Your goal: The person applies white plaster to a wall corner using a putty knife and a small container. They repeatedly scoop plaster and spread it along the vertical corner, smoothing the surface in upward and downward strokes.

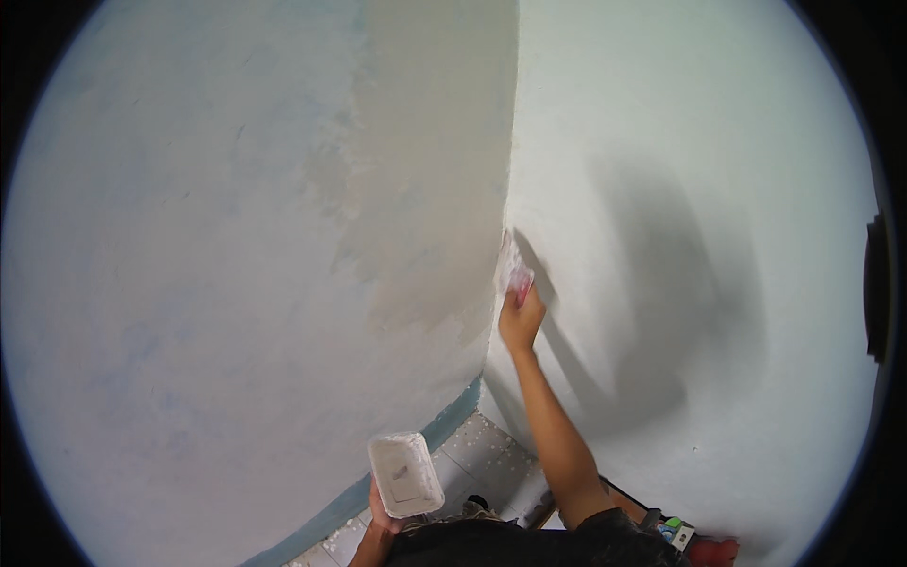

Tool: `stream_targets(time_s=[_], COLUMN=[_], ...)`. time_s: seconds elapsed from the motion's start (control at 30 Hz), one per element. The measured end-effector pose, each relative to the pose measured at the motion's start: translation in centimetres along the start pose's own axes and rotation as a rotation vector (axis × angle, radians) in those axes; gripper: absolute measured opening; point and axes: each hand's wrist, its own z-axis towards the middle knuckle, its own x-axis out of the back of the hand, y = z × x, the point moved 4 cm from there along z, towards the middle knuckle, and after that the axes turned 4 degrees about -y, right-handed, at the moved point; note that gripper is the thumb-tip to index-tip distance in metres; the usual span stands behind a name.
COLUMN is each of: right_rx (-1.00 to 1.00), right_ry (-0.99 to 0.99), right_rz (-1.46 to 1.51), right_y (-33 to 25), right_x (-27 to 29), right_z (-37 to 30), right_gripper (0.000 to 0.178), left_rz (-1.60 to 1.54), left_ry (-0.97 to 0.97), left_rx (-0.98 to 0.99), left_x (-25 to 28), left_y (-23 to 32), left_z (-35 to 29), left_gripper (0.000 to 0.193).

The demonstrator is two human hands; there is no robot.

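My right hand (521, 324) is closed around the pinkish-red handle of a putty knife (513, 263). White filler smears its blade, which lies against the corner where two walls meet. Low on the left, my left hand (381, 510) grips a white rectangular plastic tub (430, 482) by its side, tilted so that the inside shows. Whitish residue coats the tub, with a small dark mark on its bottom. Along the corner, the left wall (217, 283) carries a broad grey-beige damp-looking patch (435, 142) with ragged edges.
The right wall (794, 189) is pale and bears my shadow. A blue-green skirting band (458, 408) runs along the foot of the left wall. White specks dot the tiled floor (472, 449). Beside my right arm, low down, lie a red object (713, 551) and small items.
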Motion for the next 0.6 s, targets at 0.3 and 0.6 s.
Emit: stream_targets(time_s=[0.3, 0.6], right_rx=[0.210, 0.144], right_ry=[0.039, -0.446], right_rz=[-0.028, 0.438], right_y=[1.1, -12.1], right_x=[-2.1, -6.0], right_z=[4.4, -22.2], right_gripper=[0.044, 0.058], left_rz=[0.093, 0.018], left_ry=[0.002, 0.050], left_rx=[-0.034, -0.048], left_x=[0.9, -0.3], left_y=[-0.1, -1.7], left_z=[0.4, 0.8], left_gripper=[0.070, 0.055])
